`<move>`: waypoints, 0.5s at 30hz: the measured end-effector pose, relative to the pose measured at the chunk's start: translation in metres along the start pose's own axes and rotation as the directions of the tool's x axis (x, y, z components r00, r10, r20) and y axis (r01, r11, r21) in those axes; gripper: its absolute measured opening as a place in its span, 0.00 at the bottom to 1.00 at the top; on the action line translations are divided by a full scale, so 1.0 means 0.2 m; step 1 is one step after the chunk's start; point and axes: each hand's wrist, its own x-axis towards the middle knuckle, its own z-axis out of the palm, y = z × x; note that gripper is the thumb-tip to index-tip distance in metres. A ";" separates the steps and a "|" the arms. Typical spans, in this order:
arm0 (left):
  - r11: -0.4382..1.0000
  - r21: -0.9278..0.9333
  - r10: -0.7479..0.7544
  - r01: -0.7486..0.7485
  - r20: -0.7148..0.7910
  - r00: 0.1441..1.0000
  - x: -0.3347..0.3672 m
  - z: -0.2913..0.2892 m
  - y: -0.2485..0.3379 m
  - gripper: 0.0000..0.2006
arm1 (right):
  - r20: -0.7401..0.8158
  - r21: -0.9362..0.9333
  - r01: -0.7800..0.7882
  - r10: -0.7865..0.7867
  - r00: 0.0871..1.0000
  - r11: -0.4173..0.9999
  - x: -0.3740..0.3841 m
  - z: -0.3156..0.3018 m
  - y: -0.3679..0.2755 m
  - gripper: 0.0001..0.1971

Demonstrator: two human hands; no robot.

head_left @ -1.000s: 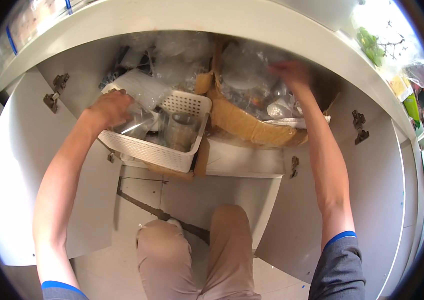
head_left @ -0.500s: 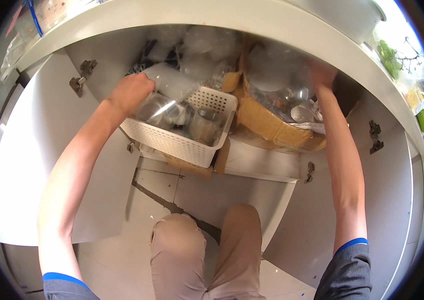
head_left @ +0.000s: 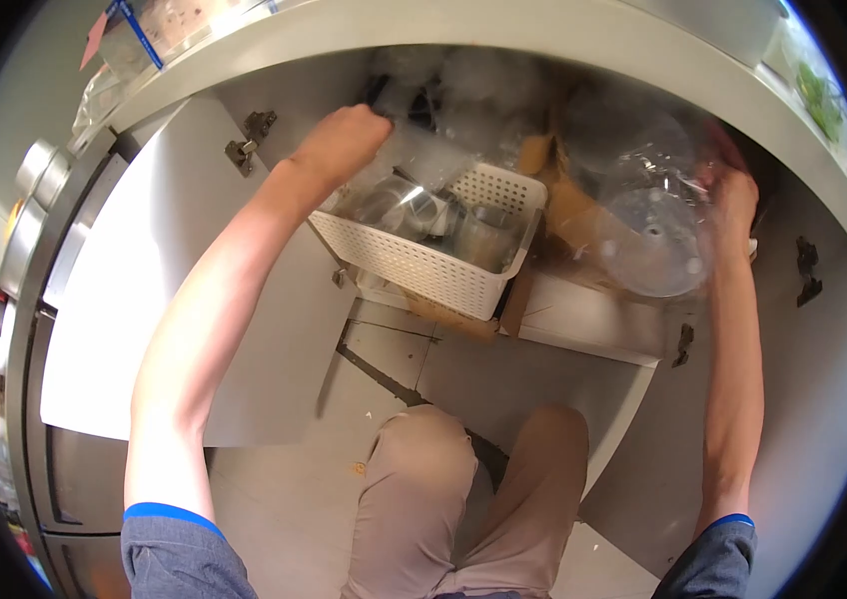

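Note:
My left hand point(head_left: 349, 140) is closed on a clear plastic bag point(head_left: 423, 150) above the far left part of a white perforated basket point(head_left: 414, 258). Inside the basket lie a clear cup point(head_left: 486, 238) and shiny rounded pieces under the film. At the right of the cabinet, my right hand point(head_left: 733, 200) has its fingers bent round the edge of a crinkled clear bag. A round, see-through plastic piece point(head_left: 655, 240) shows in that bag, its base facing me. The bag hangs in front of a brown cardboard box point(head_left: 571, 212) and covers much of it. My right fingertips are partly hidden.
A white open door point(head_left: 179, 299) stands at the left, another door point(head_left: 793, 399) at the right, both with metal hinges. The countertop edge point(head_left: 423, 30) arches overhead. More cloudy plastic bags point(head_left: 488, 85) fill the cabinet's back. My knees point(head_left: 423, 449) are below, over pale floor tiles.
My right hand has brought the clear bag with the round piece forward, over the cardboard box. My left hand has lifted slightly from the basket's rim. The whole view has swung left.

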 end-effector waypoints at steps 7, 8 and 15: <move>0.953 -0.281 0.126 -0.111 0.035 0.991 -0.06 0.06 -0.06 0.18 | 0.326 -0.085 -0.182 0.200 0.924 0.980 -0.23 0.10 0.10 0.17; 0.956 -0.272 0.121 -0.105 0.044 0.992 -0.09 0.08 -0.06 0.18 | 0.396 -0.150 -0.205 0.249 0.884 0.967 -0.26 0.11 0.11 0.16; 0.983 -0.178 0.031 0.047 0.413 0.910 -0.13 0.07 0.17 0.25 | 0.458 -0.269 -0.309 0.404 0.792 0.912 -0.42 0.23 0.13 0.15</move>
